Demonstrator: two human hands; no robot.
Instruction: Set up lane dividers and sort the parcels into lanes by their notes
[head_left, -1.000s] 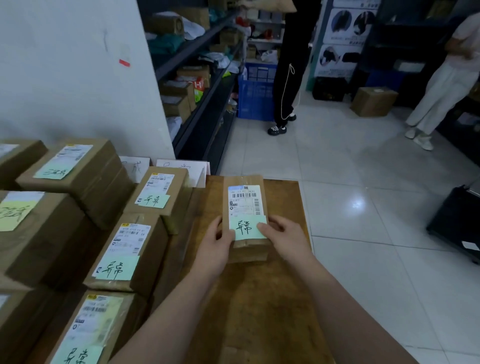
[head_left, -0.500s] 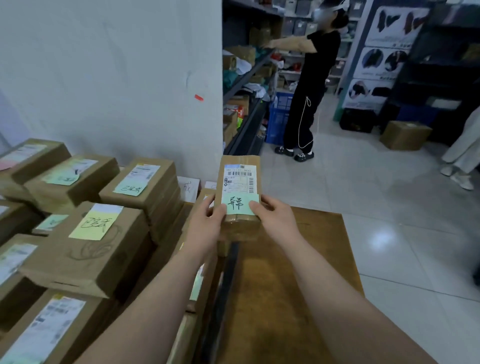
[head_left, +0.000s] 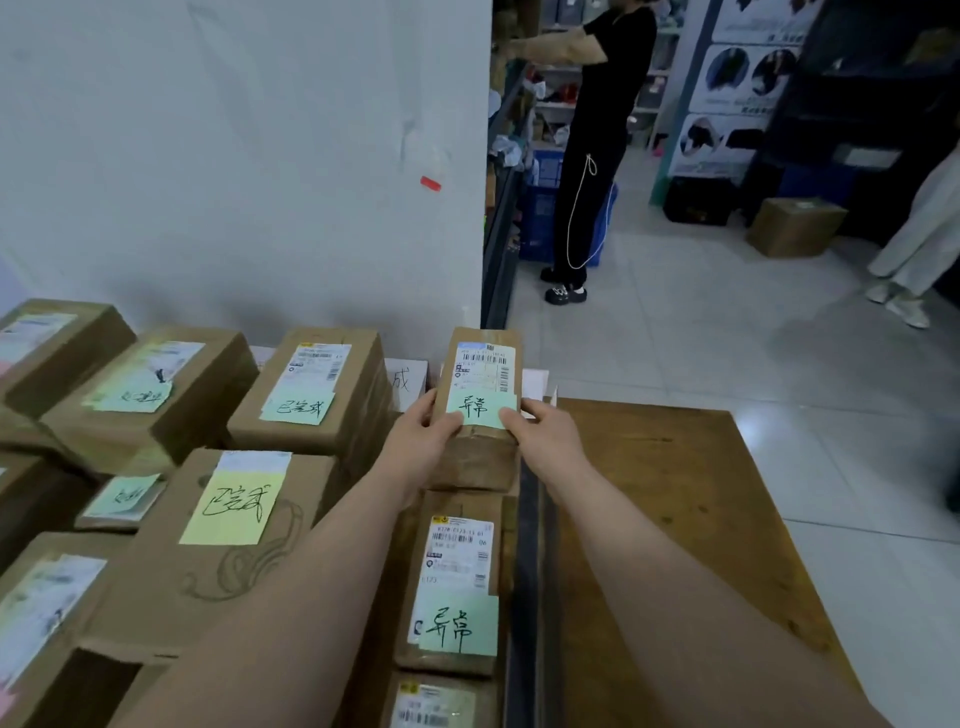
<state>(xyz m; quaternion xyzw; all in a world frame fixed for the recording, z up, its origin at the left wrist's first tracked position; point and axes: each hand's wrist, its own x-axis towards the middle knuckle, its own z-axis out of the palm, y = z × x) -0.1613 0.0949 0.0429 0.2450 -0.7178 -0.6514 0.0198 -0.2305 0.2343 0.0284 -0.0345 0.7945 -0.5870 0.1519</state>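
Here both hands, left (head_left: 423, 439) and right (head_left: 545, 439), grip the green-noted parcel (head_left: 480, 405) at the far end of its lane, so lower it squarely behind the matching-note parcel (head_left: 454, 582), left of the black divider (head_left: 530, 571).

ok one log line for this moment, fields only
step: placing parcel | parcel: green note, both hands | left hand | right hand | lane: beside black divider

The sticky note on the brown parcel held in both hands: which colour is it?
Pale green sticky note, with black handwriting; the head view shows it best.
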